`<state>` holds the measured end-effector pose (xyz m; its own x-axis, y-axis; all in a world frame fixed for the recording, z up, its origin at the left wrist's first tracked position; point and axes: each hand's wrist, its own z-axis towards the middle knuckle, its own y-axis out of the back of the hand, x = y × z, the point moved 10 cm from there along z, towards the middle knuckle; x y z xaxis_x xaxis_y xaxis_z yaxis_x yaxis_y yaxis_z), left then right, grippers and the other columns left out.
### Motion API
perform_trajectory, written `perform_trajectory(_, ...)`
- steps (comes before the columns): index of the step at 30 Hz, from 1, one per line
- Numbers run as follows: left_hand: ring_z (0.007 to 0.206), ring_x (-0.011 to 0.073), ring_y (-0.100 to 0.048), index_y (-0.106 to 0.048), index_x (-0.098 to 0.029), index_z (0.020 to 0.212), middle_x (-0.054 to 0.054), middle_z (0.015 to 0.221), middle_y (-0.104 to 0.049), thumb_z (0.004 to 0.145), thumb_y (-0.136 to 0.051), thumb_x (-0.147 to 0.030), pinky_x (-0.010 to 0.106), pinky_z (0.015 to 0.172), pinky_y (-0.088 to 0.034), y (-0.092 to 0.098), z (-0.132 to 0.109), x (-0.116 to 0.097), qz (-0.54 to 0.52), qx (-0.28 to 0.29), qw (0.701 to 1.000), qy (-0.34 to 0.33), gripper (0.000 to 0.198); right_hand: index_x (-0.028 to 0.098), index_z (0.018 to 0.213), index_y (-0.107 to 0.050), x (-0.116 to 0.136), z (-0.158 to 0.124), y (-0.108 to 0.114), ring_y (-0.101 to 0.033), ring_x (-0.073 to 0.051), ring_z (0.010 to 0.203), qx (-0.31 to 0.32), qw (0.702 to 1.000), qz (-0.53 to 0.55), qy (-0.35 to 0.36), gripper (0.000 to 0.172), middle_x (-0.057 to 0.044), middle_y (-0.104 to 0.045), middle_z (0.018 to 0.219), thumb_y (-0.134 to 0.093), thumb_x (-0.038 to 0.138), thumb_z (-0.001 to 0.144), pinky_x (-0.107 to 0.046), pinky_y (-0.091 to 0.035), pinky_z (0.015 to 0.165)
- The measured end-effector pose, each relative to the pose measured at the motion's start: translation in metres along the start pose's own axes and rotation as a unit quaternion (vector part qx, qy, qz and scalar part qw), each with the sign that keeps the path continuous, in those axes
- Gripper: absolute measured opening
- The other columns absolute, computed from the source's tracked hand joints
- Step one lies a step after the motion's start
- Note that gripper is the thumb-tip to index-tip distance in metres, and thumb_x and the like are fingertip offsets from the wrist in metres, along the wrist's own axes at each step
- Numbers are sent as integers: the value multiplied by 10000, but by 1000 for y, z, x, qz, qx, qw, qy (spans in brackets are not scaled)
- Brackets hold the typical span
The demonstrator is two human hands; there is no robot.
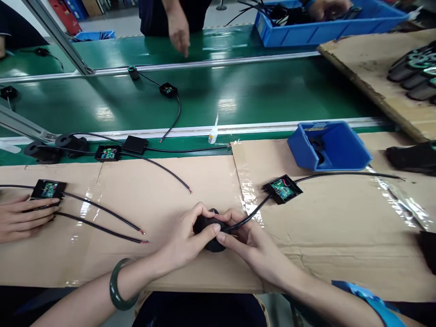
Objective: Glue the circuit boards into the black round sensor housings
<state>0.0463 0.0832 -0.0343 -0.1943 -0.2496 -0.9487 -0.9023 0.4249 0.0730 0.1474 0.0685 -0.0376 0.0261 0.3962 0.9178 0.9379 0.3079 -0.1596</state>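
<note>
Both of my hands grip one round black housing [215, 245] just above the cardboard, near its front edge. My left hand [195, 234] wraps its left side, thumb on top. On its right side my right hand [243, 238] pinches it where a black cable [256, 210] comes out. That cable runs up to a small open black box [282, 189] with a green circuit board inside, lying on the cardboard. A second cable [344, 174] leaves the box to the right. My fingers hide much of the housing.
A co-worker's hand [29, 215] rests by another open box [48, 188] at left. Behind are more boxes [107, 153], a small bottle [213, 131], a blue bin [329, 147] and a green conveyor [255, 93]. Across it, another person's hand [179, 32] hangs near a blue crate [327, 34].
</note>
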Motion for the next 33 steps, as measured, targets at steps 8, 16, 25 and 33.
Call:
perform_trajectory(8,958,196,-592,-561,-187,898,42,998,-673,889,-599,-362,299,857,-422,-1,0,0,-54,-2,998,-15,180,234,889,-610,-4,-1,4,-620,-224,947,-49,999,12,11,337,-32,-658,919,-727,515,744,-352,-511,846)
perform_trajectory(16,927,183,-610,-598,-168,864,47,984,-684,620,-860,-397,289,838,-434,1,-4,8,-168,-11,985,19,425,233,971,-670,1,-6,3,-618,-263,1094,-21,999,28,31,388,-71,-690,1070,-768,509,715,-440,-460,1018)
perform_trajectory(25,968,215,-632,-647,-167,827,73,1014,-726,573,-871,-328,303,823,-463,1,-20,0,-224,-9,973,62,375,262,1218,-608,10,-32,-20,-571,-263,1214,80,995,18,52,464,-102,-618,1284,-692,472,813,-454,-455,1054)
perform_trajectory(33,962,210,-642,-638,-155,825,79,982,-745,571,-871,-293,320,886,-439,-3,-22,0,-232,4,972,36,372,283,1300,-546,-11,-38,-17,-566,-262,1227,64,996,21,50,529,-111,-538,1389,-692,458,823,-430,-476,1035)
